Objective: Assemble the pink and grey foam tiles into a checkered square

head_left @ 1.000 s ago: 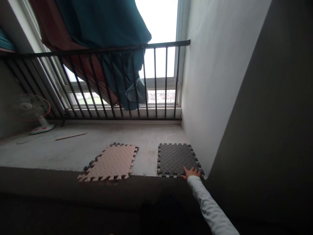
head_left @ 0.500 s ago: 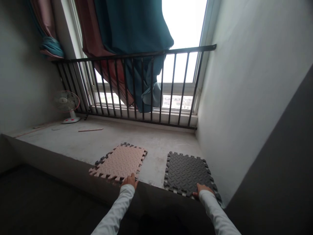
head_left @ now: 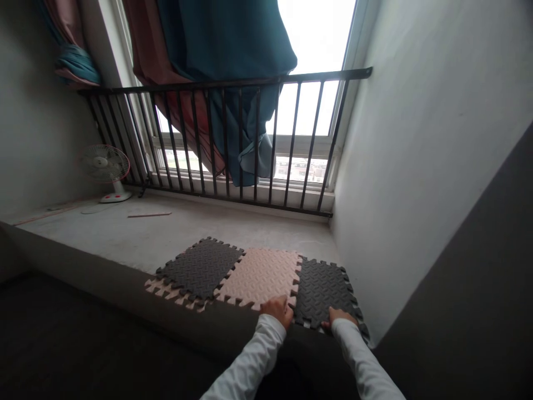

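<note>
Hands are down on the foam mats at the near edge of the concrete ledge (head_left: 125, 239): the left hand (head_left: 278, 309) lies flat, fingers spread, on the near edge of the pink mat (head_left: 260, 275), right at its toothed seam with the dark mat (head_left: 322, 289) by the right wall. The right hand (head_left: 339, 318) presses flat on that dark mat's near edge, clamped on nothing. Another dark mat (head_left: 200, 266) lies to the left over a pink one, and a small fan (head_left: 102, 169) stands at the far left corner by the railing (head_left: 233, 144).
</note>
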A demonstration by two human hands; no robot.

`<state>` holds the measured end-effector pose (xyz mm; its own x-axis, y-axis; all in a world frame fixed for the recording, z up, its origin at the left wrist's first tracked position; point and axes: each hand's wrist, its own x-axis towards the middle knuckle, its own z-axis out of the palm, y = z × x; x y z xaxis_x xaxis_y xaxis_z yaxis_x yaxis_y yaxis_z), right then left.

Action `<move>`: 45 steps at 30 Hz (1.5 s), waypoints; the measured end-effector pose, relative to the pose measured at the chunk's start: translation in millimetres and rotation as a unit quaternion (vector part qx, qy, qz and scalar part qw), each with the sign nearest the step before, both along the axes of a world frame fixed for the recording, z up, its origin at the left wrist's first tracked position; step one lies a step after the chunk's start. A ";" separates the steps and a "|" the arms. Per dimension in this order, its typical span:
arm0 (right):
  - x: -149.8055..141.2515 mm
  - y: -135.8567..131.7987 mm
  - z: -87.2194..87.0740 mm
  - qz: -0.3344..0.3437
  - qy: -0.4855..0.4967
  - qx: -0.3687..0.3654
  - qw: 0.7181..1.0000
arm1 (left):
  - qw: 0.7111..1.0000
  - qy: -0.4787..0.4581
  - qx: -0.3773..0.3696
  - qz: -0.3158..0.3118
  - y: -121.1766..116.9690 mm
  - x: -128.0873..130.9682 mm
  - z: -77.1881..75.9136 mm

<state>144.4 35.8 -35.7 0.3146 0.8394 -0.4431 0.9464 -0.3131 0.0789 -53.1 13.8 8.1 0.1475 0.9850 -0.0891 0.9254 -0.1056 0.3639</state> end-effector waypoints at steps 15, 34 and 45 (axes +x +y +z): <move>-1.9 -1.2 2.5 0.000 -0.004 -0.007 1.000 | 0.984 0.078 -0.158 -0.031 15.1 37.9 -42.6; -0.2 -0.5 -4.7 -0.007 -0.012 0.002 1.000 | 0.991 0.105 -0.080 -0.005 55.9 -16.3 -68.5; -3.3 -2.1 2.5 -0.014 -0.009 -0.009 1.000 | 0.987 0.123 -0.105 -0.014 62.7 -2.4 -78.0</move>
